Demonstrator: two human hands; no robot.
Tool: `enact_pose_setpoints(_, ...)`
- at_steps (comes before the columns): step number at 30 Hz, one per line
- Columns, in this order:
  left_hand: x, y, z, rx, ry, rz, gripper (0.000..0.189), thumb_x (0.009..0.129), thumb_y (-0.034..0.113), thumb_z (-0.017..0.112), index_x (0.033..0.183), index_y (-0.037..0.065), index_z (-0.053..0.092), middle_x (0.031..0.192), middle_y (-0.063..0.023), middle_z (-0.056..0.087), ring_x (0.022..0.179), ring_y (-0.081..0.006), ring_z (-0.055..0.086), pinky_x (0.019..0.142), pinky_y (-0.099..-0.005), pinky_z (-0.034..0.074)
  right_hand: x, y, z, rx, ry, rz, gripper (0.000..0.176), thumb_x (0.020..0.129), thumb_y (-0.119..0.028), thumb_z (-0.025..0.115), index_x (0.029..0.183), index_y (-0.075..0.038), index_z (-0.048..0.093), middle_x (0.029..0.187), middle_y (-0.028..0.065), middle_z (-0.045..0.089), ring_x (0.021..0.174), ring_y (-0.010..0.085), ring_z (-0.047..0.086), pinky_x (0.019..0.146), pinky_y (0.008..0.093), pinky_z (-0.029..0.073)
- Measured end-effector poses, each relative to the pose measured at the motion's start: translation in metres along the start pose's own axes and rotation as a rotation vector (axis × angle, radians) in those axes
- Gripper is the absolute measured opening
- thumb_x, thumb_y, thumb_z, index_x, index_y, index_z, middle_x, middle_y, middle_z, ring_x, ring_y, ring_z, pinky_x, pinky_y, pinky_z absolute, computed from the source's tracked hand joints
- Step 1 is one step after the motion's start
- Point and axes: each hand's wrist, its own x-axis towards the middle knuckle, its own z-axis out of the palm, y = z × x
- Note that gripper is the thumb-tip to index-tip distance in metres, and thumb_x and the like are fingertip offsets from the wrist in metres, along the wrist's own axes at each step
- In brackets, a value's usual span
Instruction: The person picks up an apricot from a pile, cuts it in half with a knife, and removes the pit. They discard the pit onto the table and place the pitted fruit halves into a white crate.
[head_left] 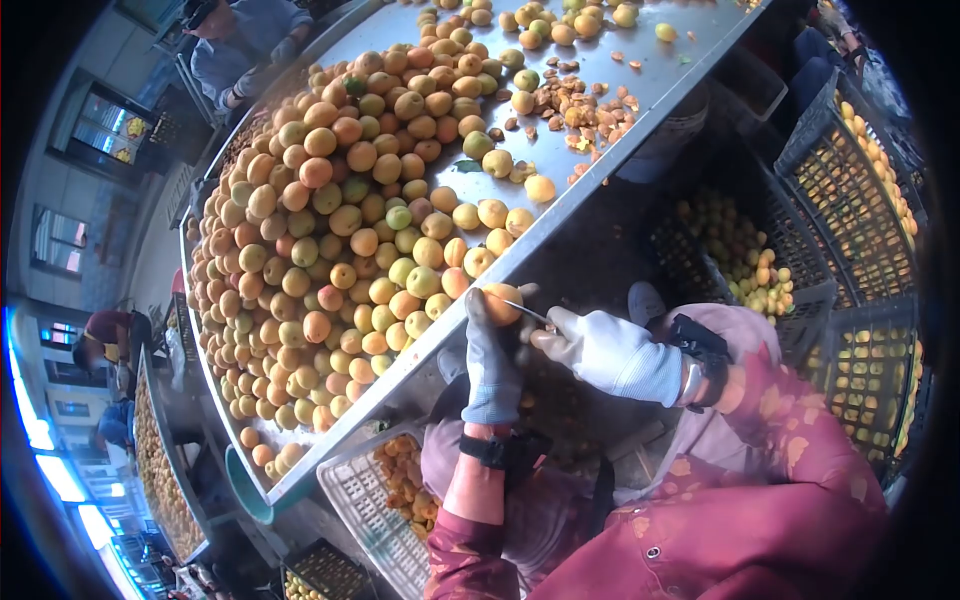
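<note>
Gloved and upright near the metal table's front edge, my left hand (490, 350) holds an orange-yellow apricot (502, 304) between its fingers. My right hand (600, 347), also gloved, is closed on a small knife (526, 312), whose thin blade touches the apricot. The knife's handle is mostly hidden in the fingers. Beyond my hands a large heap of apricots (340, 230) covers much of the metal table (590, 190). Pitted halves and scraps (585, 108) lie near the table's far right part.
A white basket (350, 500) with cut apricot pieces stands below the table edge, beside a green basin (246, 490). Black crates (840, 190) of apricots stand at the right. A co-worker (240, 50) is across the table; other people are at the far left and upper right.
</note>
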Motion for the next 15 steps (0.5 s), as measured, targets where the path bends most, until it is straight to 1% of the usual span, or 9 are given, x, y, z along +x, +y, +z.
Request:
enact_pose_setpoints(2, 0.001, -0.001, 0.001, -0.032, 0.000, 0.042, 0.079, 0.096, 0.068, 0.030, 0.115, -0.001, 0.063, 0.070, 0.0008, 0.057, 0.062, -0.0080, 0.054, 0.057, -0.0182, 0.042, 0.004, -0.003, 0.001, 0.240, -0.057, 0.134, 0.037, 0.099, -0.037, 0.050, 0.109, -0.002, 0.057, 0.076, 0.0233, 0.063, 0.074, 0.0412, 0.064, 0.060, 0.0489, 0.048)
enact_pose_setpoints(3, 0.001, -0.002, 0.003, -0.032, 0.000, 0.041, 0.079, 0.096, 0.068, 0.030, 0.115, -0.001, 0.063, 0.070, 0.0008, 0.057, 0.062, -0.0080, 0.054, 0.057, -0.0182, 0.042, 0.005, -0.001, 0.008, 0.240, -0.057, 0.135, 0.037, 0.099, -0.037, 0.050, 0.109, -0.002, 0.057, 0.076, 0.0233, 0.063, 0.074, 0.0412, 0.064, 0.060, 0.0489, 0.048)
enact_pose_setpoints(5, 0.002, -0.002, 0.007, -0.167, 0.025, -0.054, 0.081, 0.096, 0.068, 0.027, 0.115, -0.002, 0.062, 0.074, 0.0000, 0.059, 0.065, -0.0094, 0.056, 0.060, -0.0192, 0.045, 0.005, 0.006, 0.023, 0.251, 0.070, 0.142, 0.036, 0.097, -0.039, 0.053, 0.095, -0.003, 0.056, 0.069, 0.0260, 0.060, 0.071, 0.0442, 0.062, 0.057, 0.0481, 0.048)
enact_pose_setpoints(9, -0.008, 0.008, 0.003, -0.114, 0.004, -0.045, 0.078, 0.097, 0.066, 0.027, 0.118, -0.001, 0.061, 0.080, -0.0022, 0.061, 0.067, -0.0118, 0.057, 0.065, -0.0212, 0.048, 0.005, 0.002, 0.019, 0.240, 0.078, 0.118, 0.034, 0.097, -0.037, 0.054, 0.094, -0.003, 0.056, 0.068, 0.0259, 0.059, 0.069, 0.0441, 0.062, 0.055, 0.0484, 0.048)
enact_pose_setpoints(11, -0.007, 0.005, -0.012, 0.063, -0.054, -0.021, 0.071, 0.099, 0.061, 0.031, 0.122, 0.001, 0.059, 0.085, -0.0044, 0.062, 0.070, -0.0135, 0.058, 0.067, -0.0229, 0.049, 0.005, 0.006, 0.022, 0.169, 0.104, 0.118, 0.033, 0.096, -0.035, 0.055, 0.093, -0.002, 0.055, 0.065, 0.0246, 0.058, 0.066, 0.0435, 0.062, 0.052, 0.0483, 0.047)
enact_pose_setpoints(12, -0.003, -0.001, -0.015, 0.062, -0.056, -0.020, 0.071, 0.099, 0.061, 0.031, 0.122, 0.001, 0.059, 0.085, -0.0044, 0.062, 0.070, -0.0135, 0.058, 0.067, -0.0229, 0.049, 0.005, 0.008, 0.024, 0.168, 0.105, 0.118, 0.033, 0.096, -0.035, 0.055, 0.093, -0.002, 0.055, 0.065, 0.0246, 0.058, 0.066, 0.0435, 0.062, 0.052, 0.0483, 0.047)
enact_pose_setpoints(14, 0.002, -0.010, -0.020, -0.256, 0.023, 0.015, 0.064, 0.095, 0.061, 0.044, 0.120, 0.004, 0.061, 0.090, -0.0054, 0.064, 0.083, -0.0137, 0.061, 0.074, -0.0241, 0.050, 0.006, 0.009, 0.029, 0.048, 0.180, 0.024, 0.032, 0.094, -0.034, 0.058, 0.094, -0.002, 0.056, 0.065, 0.0240, 0.059, 0.064, 0.0425, 0.062, 0.050, 0.0479, 0.048)
enact_pose_setpoints(15, -0.008, 0.002, -0.010, -0.299, 0.045, 0.018, 0.062, 0.094, 0.058, 0.049, 0.118, 0.003, 0.062, 0.096, -0.0070, 0.066, 0.087, -0.0148, 0.061, 0.076, -0.0245, 0.051, 0.005, 0.009, 0.032, 0.046, 0.177, 0.021, 0.032, 0.094, -0.034, 0.058, 0.094, -0.002, 0.056, 0.065, 0.0240, 0.059, 0.064, 0.0425, 0.062, 0.050, 0.0479, 0.048)
